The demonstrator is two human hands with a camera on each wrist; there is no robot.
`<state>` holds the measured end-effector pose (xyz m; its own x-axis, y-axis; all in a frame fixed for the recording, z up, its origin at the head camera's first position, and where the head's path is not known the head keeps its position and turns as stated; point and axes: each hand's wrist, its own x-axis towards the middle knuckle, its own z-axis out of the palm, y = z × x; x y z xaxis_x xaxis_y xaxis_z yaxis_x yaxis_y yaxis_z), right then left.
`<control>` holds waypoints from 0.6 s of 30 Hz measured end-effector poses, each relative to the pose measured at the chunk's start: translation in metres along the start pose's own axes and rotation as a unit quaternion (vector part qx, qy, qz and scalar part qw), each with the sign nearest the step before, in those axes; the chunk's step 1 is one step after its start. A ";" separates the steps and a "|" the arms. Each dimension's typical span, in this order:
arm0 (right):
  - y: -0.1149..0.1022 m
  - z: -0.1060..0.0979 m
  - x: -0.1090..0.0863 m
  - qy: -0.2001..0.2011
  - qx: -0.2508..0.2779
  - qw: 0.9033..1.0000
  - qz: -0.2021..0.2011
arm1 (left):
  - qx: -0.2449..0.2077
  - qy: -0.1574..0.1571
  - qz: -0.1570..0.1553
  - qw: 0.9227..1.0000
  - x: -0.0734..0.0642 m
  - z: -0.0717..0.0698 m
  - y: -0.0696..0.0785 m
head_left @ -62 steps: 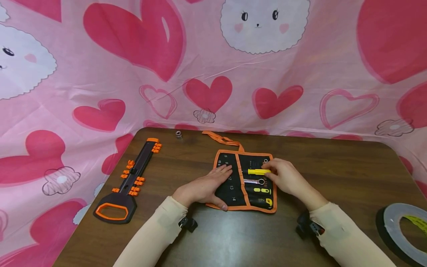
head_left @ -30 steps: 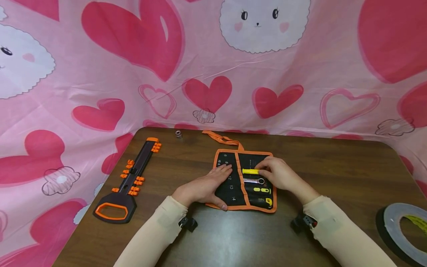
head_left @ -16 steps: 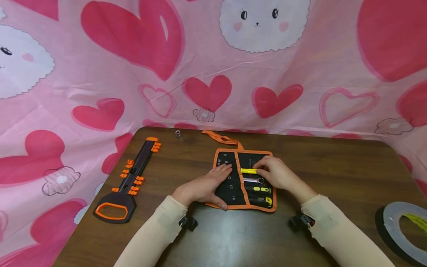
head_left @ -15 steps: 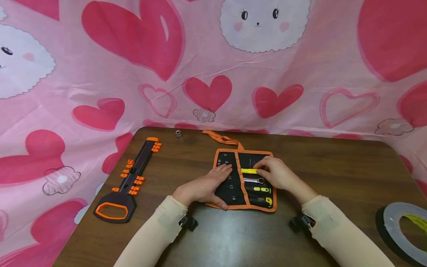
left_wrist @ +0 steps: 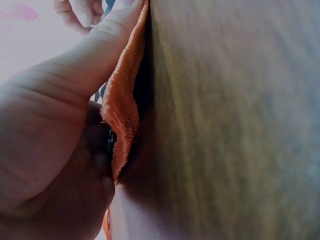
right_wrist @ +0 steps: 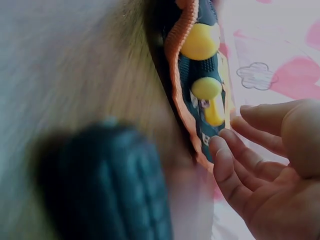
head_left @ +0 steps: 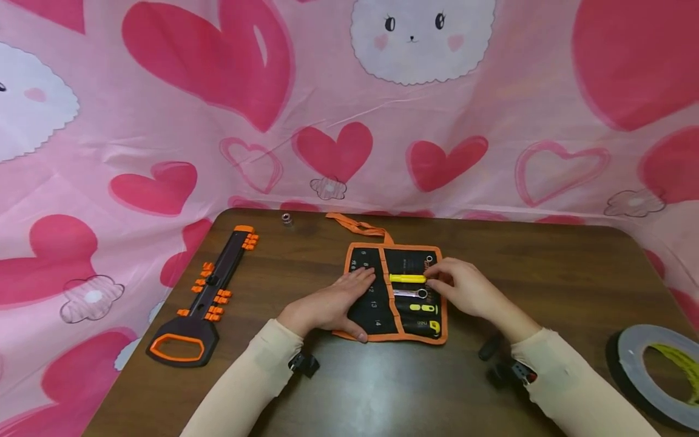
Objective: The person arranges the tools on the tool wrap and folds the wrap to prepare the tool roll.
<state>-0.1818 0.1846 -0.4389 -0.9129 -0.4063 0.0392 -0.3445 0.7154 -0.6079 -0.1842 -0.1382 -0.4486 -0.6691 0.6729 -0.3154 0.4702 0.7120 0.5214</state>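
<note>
A black tool pouch with orange edging (head_left: 377,312) lies spread on the table, with printed size numbers on its left half. My left hand (head_left: 333,303) rests flat on that half, its thumb (left_wrist: 100,50) along the orange edge in the left wrist view. A slim yellow tool (head_left: 406,278) lies across the right half, its left end at the middle orange band. My right hand (head_left: 464,285) is at its right end, fingertips close to it and loosely parted, also in the right wrist view. Below the yellow tool sits a ring spanner (head_left: 409,294), then black-and-yellow handles (head_left: 423,308).
A black-and-orange holder rack (head_left: 210,297) lies on the left, with a small metal socket (head_left: 287,220) near the back edge. A roll of tape (head_left: 655,376) is at the right. A dark, ribbed, rounded thing (right_wrist: 115,185) fills the right wrist view's lower left.
The yellow tool has slid left into the pouch. My right hand followed it, then drew back right, letting go of it. My left hand has stayed on the pouch.
</note>
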 end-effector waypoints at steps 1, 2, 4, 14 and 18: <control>0.001 -0.002 -0.003 0.003 -0.001 1.000 0.000 | 0.000 0.000 0.000 1.000 0.000 0.000 0.000; 0.001 -0.005 -0.006 0.007 -0.002 1.000 0.000 | 0.000 0.000 -0.001 1.000 0.000 0.000 0.000; 0.002 -0.011 -0.012 0.014 -0.008 1.000 0.001 | -0.001 0.001 -0.001 1.000 0.000 -0.002 0.000; 0.008 -0.031 -0.048 0.042 -0.030 0.999 0.012 | -0.005 -0.003 0.004 1.000 -0.001 -0.004 0.000; 0.012 -0.034 -0.063 0.044 -0.042 0.998 0.034 | -0.003 -0.004 0.006 1.000 0.000 -0.002 -0.001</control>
<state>-0.1362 0.2384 -0.4215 -0.9493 -0.3062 0.0711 -0.2943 0.7861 -0.5436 -0.1857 -0.1393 -0.4477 -0.6592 0.6827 -0.3153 0.4747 0.7030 0.5296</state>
